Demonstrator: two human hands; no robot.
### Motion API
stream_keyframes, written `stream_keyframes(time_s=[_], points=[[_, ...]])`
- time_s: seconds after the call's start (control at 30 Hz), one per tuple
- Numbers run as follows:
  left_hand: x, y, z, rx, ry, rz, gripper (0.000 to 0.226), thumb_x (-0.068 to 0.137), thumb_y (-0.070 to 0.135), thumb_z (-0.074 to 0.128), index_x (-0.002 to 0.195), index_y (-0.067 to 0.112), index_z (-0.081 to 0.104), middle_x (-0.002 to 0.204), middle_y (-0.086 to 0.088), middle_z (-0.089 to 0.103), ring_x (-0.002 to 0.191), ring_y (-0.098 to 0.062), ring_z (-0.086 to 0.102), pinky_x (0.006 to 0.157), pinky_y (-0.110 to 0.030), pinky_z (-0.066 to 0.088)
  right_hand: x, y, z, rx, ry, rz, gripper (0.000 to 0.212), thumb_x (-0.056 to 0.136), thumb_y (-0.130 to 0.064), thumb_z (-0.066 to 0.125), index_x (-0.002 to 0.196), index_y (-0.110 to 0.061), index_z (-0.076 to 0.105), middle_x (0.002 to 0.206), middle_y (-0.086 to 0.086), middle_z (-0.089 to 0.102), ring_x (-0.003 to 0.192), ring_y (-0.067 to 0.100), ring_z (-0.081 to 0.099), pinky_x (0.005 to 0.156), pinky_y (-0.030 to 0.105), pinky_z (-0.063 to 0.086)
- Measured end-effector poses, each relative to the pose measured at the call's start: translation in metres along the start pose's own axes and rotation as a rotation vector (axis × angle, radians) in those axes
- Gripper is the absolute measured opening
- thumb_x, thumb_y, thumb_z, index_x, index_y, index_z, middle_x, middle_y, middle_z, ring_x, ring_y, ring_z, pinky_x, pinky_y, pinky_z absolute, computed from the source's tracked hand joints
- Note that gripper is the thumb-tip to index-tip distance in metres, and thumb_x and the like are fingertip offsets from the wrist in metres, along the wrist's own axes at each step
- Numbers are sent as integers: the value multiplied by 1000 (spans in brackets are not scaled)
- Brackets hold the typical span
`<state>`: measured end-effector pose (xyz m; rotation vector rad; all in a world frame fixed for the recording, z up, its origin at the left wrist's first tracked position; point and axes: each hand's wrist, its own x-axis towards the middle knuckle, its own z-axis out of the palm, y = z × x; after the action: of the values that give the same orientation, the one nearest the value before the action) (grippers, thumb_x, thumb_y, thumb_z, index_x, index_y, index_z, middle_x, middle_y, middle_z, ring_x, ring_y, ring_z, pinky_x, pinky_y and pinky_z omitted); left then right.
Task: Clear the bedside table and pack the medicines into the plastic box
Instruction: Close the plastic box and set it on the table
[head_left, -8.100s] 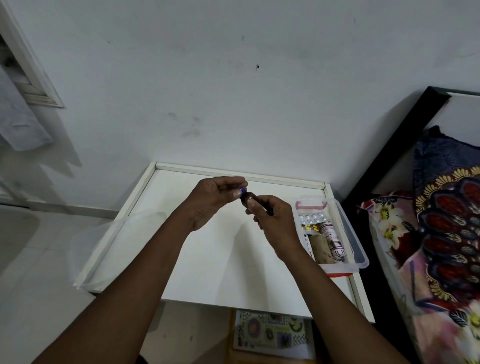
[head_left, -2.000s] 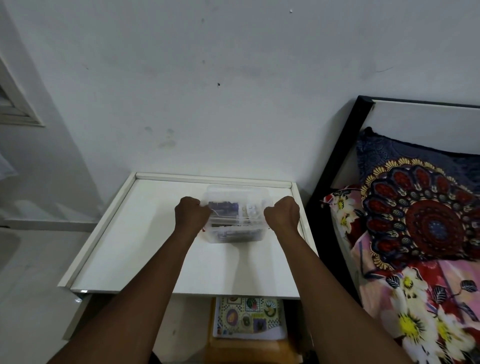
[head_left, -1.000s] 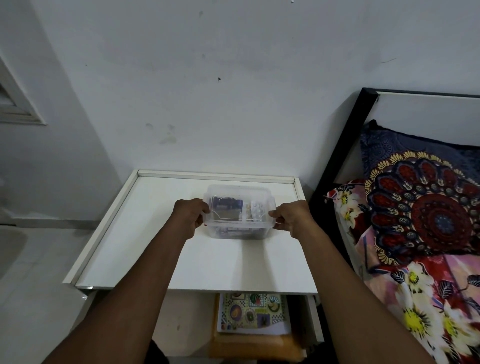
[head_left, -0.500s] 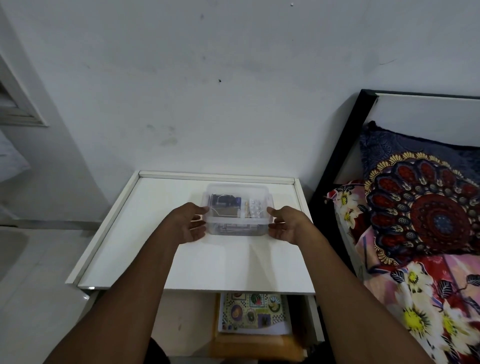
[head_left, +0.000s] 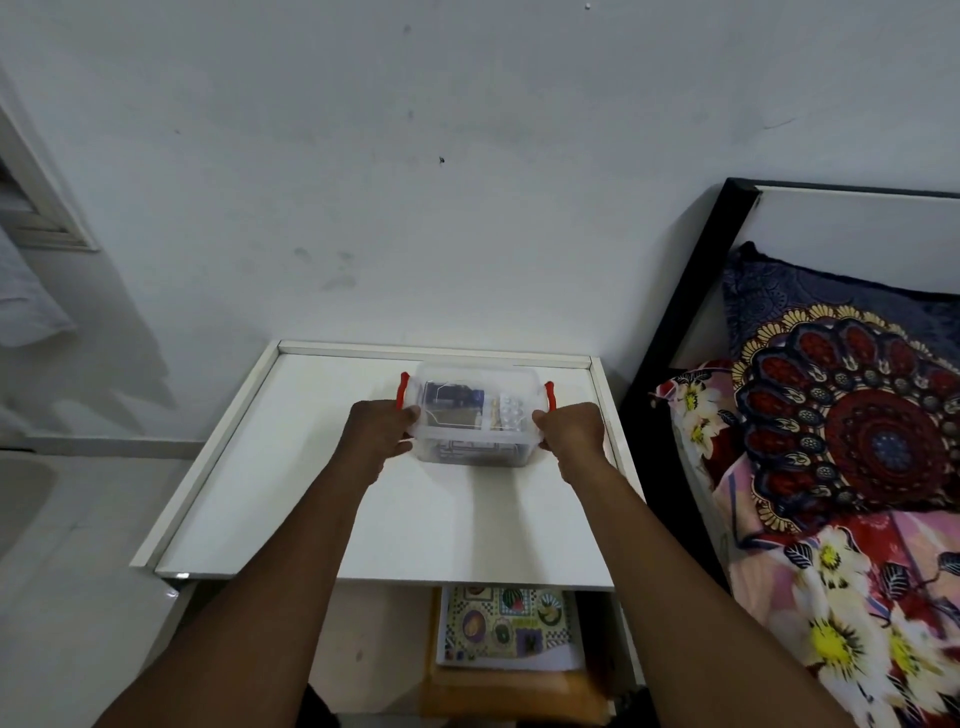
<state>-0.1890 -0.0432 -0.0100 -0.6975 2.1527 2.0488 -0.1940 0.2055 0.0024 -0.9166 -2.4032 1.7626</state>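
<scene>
Plastic box (head_left: 474, 421) toward back of bedside table (head_left: 291, 499), lid on, medicines (head_left: 506, 413) visible inside through clear walls. Long axis running left to right, red clasps (head_left: 401, 391) standing out at both short ends. Left hand (head_left: 375, 432) curled against left end, right hand (head_left: 569, 428) against right end, both closed on the box. Equally near, one per end. Low raised lip behind, close to the box. Wide bare top toward the front edge. Bed (head_left: 831, 467) just beside on right.
</scene>
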Motion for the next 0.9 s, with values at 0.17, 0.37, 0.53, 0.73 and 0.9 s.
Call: stream_keyframes(time_s=[0.17,0.37,0.53,0.73,0.9], points=[[-7,0,2,324,59,236,25,94,23,67,95,0,76,86,-16,73,87,-39,74,88,-52,60,-7,3,2,-266,75,-213,21,87,-18,68,87,3,67,85,16,70,70,28,64,47,21,37],[-17,9,14,704,200,428,28,96,17,54,90,-3,73,92,-21,71,89,-39,67,73,-34,46,-20,1,10,-563,86,-474,10,84,-3,67,90,5,67,92,21,73,87,36,72,61,26,43],[-12,7,10,697,156,421,30,97,21,55,94,-2,74,92,-21,73,88,-38,70,87,-43,55,-18,1,7,-540,81,-465,10,87,-6,68,86,4,67,89,18,73,86,34,72,56,21,37],[-10,-1,2,489,95,356,26,93,20,62,99,-2,76,89,-21,74,81,-41,73,84,-50,60,-27,10,6,-405,125,-408,17,95,-12,60,88,3,67,88,19,71,81,35,71,60,25,40],[-28,-7,-12,353,96,324,19,89,22,67,101,14,79,81,-6,77,68,-22,77,80,-47,64,-57,16,-4,-385,152,-505,25,99,-15,55,77,-5,58,81,18,69,64,26,59,59,27,39]])
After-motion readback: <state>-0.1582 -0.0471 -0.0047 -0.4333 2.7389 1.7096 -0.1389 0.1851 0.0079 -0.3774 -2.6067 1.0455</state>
